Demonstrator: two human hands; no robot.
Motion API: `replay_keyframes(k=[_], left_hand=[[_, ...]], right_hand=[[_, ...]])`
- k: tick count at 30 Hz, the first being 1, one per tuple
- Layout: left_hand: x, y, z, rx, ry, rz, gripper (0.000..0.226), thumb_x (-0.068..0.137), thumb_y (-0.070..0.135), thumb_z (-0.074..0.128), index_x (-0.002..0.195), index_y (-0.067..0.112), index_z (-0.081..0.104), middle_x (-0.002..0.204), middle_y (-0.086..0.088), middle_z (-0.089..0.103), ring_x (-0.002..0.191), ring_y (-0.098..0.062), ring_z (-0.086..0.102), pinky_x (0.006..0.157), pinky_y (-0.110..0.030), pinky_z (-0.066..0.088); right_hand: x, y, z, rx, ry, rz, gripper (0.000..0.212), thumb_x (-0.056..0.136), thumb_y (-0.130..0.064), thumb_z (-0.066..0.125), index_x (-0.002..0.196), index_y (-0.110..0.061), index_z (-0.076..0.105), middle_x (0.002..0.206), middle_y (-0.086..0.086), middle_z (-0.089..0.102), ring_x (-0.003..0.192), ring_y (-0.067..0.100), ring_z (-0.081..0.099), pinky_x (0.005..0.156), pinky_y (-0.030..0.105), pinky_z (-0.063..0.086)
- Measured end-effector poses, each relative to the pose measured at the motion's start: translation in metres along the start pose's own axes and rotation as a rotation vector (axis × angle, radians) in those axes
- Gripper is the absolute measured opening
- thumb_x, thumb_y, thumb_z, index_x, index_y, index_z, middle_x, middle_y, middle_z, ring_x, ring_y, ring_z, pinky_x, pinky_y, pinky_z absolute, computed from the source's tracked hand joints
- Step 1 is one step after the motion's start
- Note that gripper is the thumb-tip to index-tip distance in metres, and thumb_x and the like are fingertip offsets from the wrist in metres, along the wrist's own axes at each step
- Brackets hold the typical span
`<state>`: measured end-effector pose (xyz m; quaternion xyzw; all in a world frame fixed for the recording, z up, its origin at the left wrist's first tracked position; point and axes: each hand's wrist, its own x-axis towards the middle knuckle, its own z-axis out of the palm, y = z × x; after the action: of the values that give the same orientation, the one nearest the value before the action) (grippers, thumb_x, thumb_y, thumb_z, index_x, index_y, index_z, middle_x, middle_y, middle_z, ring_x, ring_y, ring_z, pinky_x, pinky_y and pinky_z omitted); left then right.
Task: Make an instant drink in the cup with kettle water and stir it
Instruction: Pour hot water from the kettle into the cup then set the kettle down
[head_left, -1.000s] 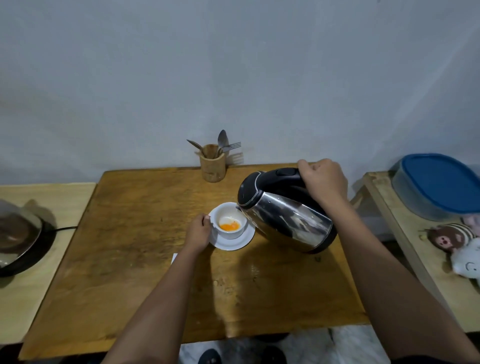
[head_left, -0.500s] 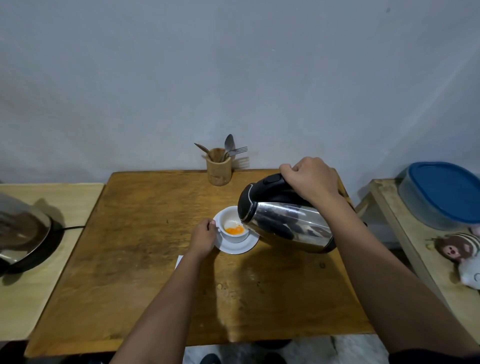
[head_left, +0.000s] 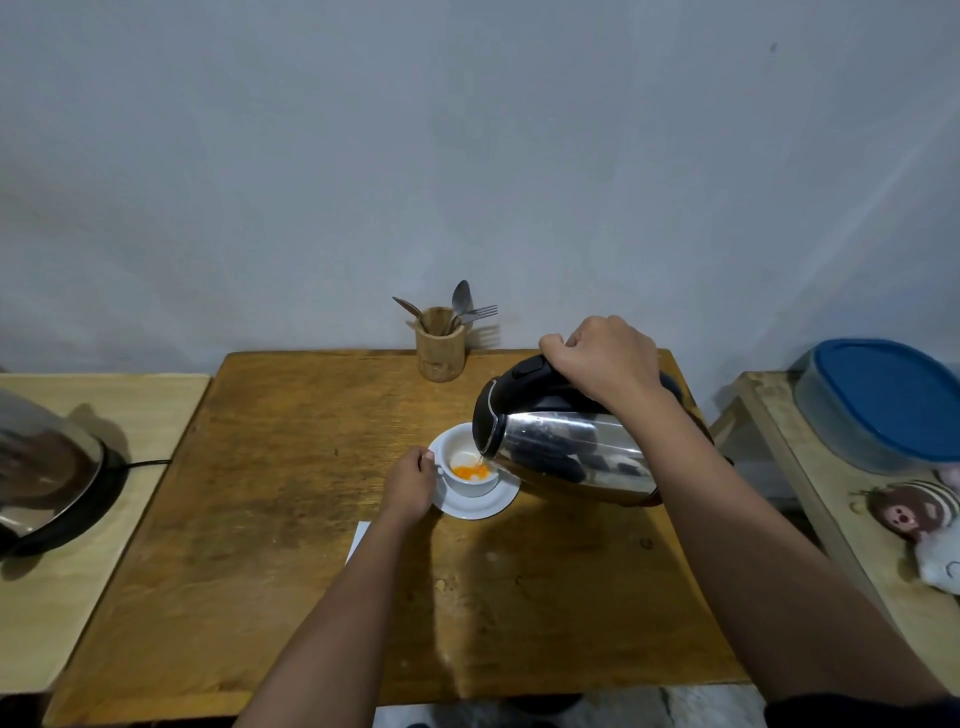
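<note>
A white cup (head_left: 470, 480) with orange powder at its bottom stands on a white saucer (head_left: 480, 506) in the middle of the wooden table (head_left: 291, 519). My left hand (head_left: 410, 486) grips the cup's handle on its left side. My right hand (head_left: 605, 358) is closed on the black handle of a steel kettle (head_left: 566, 452), which is tipped steeply leftward with its spout over the cup's right rim. A thin stream of water falls from the spout onto the powder.
A wooden holder (head_left: 440, 345) with spoons and a fork stands at the table's back edge. A white paper corner (head_left: 358, 540) shows beside my left forearm. On the left side table sits a steel lid on a black base (head_left: 47, 483). A blue-lidded container (head_left: 883, 402) and plush toys (head_left: 919, 514) lie at right.
The kettle has tipped further, from slanted to nearly level, and its spout has come over the cup. Water now runs into the cup. My left hand stays on the handle.
</note>
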<state>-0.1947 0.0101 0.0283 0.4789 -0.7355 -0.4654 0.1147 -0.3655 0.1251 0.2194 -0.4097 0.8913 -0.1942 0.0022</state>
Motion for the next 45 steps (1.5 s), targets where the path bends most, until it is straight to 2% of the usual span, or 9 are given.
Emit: replay_keyframes(k=[6, 15, 27, 45], left_hand=[[0.002, 0.000, -0.002, 0.001, -0.022, -0.012, 0.030, 0.098, 0.022, 0.035, 0.108, 0.004, 0.057, 0.104, -0.018, 0.061, 0.088, -0.026, 0.051, 0.073, -0.033, 0.039], [0.002, 0.000, -0.004, 0.007, -0.040, 0.000, 0.027, 0.097, 0.023, 0.035, 0.101, 0.006, 0.057, 0.093, -0.010, 0.057, 0.084, -0.024, 0.051, 0.071, -0.031, 0.038], [0.001, 0.002, -0.005, 0.017, -0.048, -0.011, 0.030, 0.098, 0.023, 0.035, 0.108, 0.005, 0.057, 0.096, -0.008, 0.057, 0.088, -0.024, 0.052, 0.074, -0.032, 0.039], [0.001, 0.003, -0.008, 0.089, -0.056, 0.019, 0.030, 0.098, 0.024, 0.035, 0.104, 0.006, 0.057, 0.094, -0.010, 0.058, 0.085, -0.023, 0.052, 0.072, -0.031, 0.039]], right_hand=[[0.005, -0.003, 0.004, -0.010, -0.009, -0.017, 0.047, 0.083, -0.038, 0.043, 0.044, -0.013, 0.040, 0.044, -0.001, 0.036, 0.044, 0.018, 0.035, 0.048, 0.024, 0.030], [0.008, -0.005, 0.002, -0.035, -0.018, -0.027, 0.047, 0.083, -0.036, 0.043, 0.043, -0.013, 0.035, 0.043, -0.001, 0.033, 0.044, 0.019, 0.033, 0.047, 0.024, 0.027], [0.009, -0.010, -0.001, -0.062, -0.047, -0.032, 0.046, 0.084, -0.037, 0.042, 0.044, -0.013, 0.036, 0.044, -0.001, 0.034, 0.045, 0.018, 0.034, 0.047, 0.024, 0.026], [0.016, -0.014, 0.000, -0.105, -0.041, -0.071, 0.046, 0.083, -0.036, 0.042, 0.044, -0.013, 0.036, 0.044, -0.001, 0.034, 0.044, 0.019, 0.034, 0.048, 0.025, 0.027]])
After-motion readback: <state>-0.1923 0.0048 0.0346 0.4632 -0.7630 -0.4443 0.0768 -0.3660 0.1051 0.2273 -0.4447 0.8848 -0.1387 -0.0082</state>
